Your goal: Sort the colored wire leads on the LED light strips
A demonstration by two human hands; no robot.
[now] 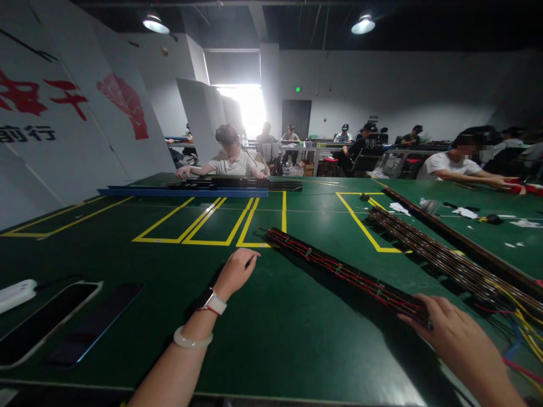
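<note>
A long dark strip point(339, 268) with red wires and small green parts lies diagonally across the green table. Its near right end is between the thumb and fingers of my right hand point(452, 325), which is closed on it. My left hand point(238, 271), with a watch and a pale bangle on its arm, hovers over the table just left of the strip's far end. Its fingers are bent and the thumb points right; it does not touch the strip, and whether the fingertips meet is hidden.
Two phones point(46, 322) point(95, 325) and a white plug point(17, 295) lie at the left. At the right are bundled rods point(428, 249), a long dark rail point(458, 232) and coloured wires point(528, 333). Across the table a person point(231, 161) sits behind a blue rail point(182, 192).
</note>
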